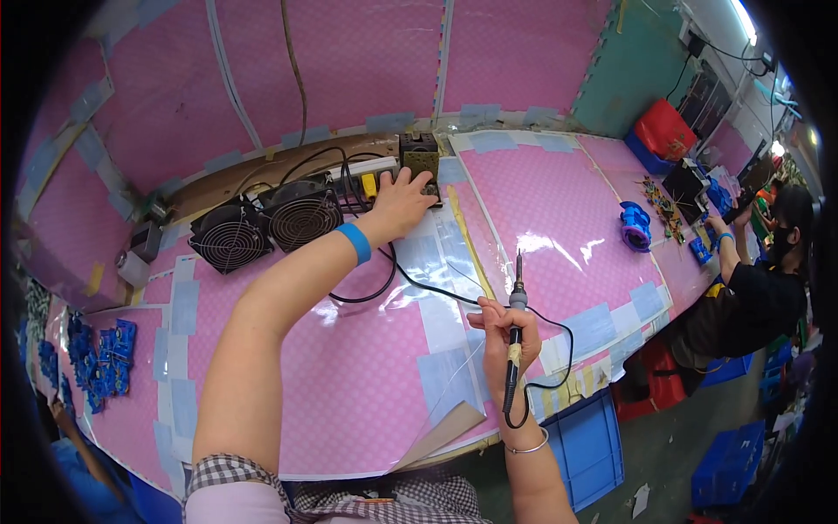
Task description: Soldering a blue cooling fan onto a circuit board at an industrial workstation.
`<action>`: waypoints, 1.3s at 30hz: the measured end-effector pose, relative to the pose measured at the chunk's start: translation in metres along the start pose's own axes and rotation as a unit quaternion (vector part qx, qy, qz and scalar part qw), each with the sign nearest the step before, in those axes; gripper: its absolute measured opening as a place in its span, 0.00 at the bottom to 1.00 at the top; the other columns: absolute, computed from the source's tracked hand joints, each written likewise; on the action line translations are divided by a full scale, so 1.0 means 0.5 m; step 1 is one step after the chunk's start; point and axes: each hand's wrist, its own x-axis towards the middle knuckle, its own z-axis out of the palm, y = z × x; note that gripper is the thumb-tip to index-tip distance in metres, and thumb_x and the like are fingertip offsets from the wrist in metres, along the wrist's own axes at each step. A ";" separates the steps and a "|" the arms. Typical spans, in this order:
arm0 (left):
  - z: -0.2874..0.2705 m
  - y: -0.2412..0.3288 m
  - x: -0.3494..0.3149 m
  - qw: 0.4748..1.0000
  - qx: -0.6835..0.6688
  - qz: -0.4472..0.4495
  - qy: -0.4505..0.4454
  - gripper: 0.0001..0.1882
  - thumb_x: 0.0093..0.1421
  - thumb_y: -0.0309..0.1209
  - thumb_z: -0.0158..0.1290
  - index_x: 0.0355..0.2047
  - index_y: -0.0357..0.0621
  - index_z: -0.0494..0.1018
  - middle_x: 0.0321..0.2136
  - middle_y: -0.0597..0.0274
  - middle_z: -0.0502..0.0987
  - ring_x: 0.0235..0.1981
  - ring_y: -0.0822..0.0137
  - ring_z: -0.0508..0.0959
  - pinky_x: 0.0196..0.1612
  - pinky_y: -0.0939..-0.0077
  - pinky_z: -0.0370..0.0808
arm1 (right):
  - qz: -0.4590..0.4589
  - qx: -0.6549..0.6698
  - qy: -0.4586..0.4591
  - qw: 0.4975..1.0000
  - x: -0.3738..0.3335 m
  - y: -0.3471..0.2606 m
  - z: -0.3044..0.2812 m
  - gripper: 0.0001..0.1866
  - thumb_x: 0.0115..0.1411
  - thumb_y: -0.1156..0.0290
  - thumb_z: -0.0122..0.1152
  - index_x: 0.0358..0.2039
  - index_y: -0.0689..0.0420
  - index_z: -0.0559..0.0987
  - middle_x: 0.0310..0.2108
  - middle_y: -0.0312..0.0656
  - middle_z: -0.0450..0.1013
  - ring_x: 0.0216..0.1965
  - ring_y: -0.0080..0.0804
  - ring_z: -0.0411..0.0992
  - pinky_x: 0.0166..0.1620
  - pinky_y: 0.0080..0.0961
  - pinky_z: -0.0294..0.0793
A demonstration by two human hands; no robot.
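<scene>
My right hand (497, 336) is closed round the grip of a soldering iron (518, 301), whose metal tip points up and away over the pink table. A black cord loops down from the iron's handle and runs back across the table. My left hand (403, 203) reaches to the back edge, its fingers spread against the lower front of a dark box-shaped unit (420, 159). What the fingertips touch there is partly hidden. Just left of this hand are a yellow plug-like piece (369, 186) and black cables. Two black fans with round grilles, a left fan (231, 240) and a right fan (304, 225), stand beside them.
Blue plastic parts (106, 362) lie far left. A blue and purple round part (635, 227) and a pile of small wired pieces (665, 210) lie right. A co-worker (759, 288) sits at the right, near red and blue bins (659, 131). A blue crate (587, 450) stands below the edge.
</scene>
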 end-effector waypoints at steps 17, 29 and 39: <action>-0.056 -0.061 -0.007 0.992 0.076 0.081 -0.060 0.26 0.52 0.27 0.51 0.50 0.72 0.74 0.45 0.63 0.66 0.48 0.58 0.65 0.46 0.54 0.60 | -0.078 0.005 0.042 0.996 0.127 -0.001 0.019 0.08 0.59 0.83 0.56 0.30 0.61 0.65 0.34 0.55 0.77 0.30 0.33 0.79 0.31 0.22 0.79; -0.083 -0.106 0.040 0.973 0.113 0.176 -0.101 0.26 0.57 0.34 0.51 0.55 0.79 0.68 0.50 0.62 0.65 0.52 0.57 0.64 0.54 0.46 0.58 | -0.042 0.001 0.009 0.999 0.119 0.072 0.000 0.09 0.61 0.84 0.53 0.31 0.60 0.62 0.36 0.57 0.76 0.31 0.36 0.79 0.34 0.26 0.82; -0.075 -0.092 0.050 0.966 0.026 0.128 -0.223 0.34 0.53 0.22 0.47 0.57 0.78 0.67 0.50 0.61 0.64 0.48 0.58 0.63 0.48 0.53 0.59 | -0.011 -0.003 0.011 1.000 0.127 0.062 -0.007 0.10 0.61 0.83 0.54 0.31 0.59 0.61 0.37 0.58 0.75 0.31 0.36 0.79 0.37 0.27 0.82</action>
